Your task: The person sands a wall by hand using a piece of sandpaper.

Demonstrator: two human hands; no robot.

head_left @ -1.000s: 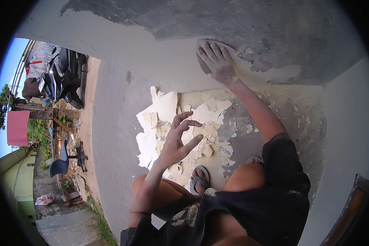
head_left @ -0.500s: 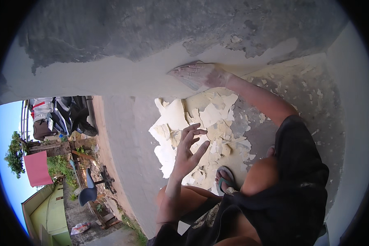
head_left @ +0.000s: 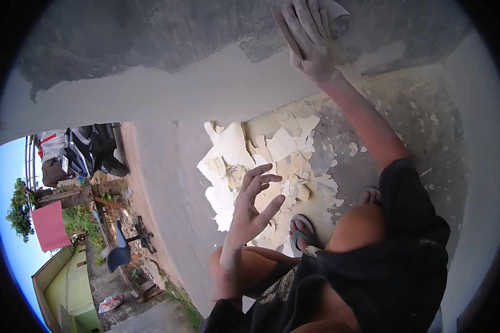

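High on the grey, patchy wall [head_left: 166, 41], my right hand [head_left: 311, 44] presses a sheet of sandpaper [head_left: 337, 9] flat against the surface. Its fingers lie over the sheet, whose edges stick out on both sides, and pale dust coats the skin. My left hand [head_left: 252, 208] hangs in the air with nothing in it, fingers apart and slightly curled. Beneath it, large peeled paint flakes [head_left: 228, 147] cover part of the floor. A smooth pale band [head_left: 150, 91] runs along the lower wall.
My feet in sandals [head_left: 302, 230] stand beside the flakes. Another pale wall [head_left: 480, 127] rises at the right. Outside on the left are a motorcycle [head_left: 86, 152], an office chair [head_left: 119, 252], a red cloth [head_left: 51, 226] and a green building [head_left: 66, 288].
My right hand has moved with the sandpaper from the pale lower band up and right onto the dark part of the wall. My left hand stays almost in place.
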